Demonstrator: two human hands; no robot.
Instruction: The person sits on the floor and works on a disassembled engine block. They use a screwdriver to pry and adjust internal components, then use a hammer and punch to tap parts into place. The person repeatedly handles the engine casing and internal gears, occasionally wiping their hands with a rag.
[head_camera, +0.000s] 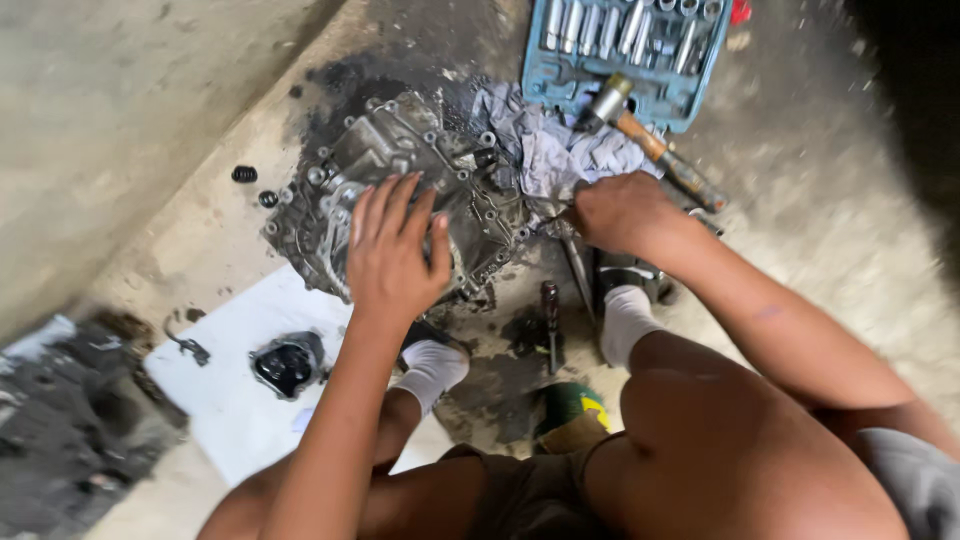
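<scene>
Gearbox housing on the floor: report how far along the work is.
Done: small dark rings lie off beside the metal housing, and a dark removed part sits on the white sheet. In hand: the left hand presses flat on the housing; the right hand grips a thin tool at its edge beside the grey rag. Left: the housing lies oily; the socket set stays open.

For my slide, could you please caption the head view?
Left hand flat on a greasy metal housing, right hand at its edge beside a grey rag and socket set.
</scene>
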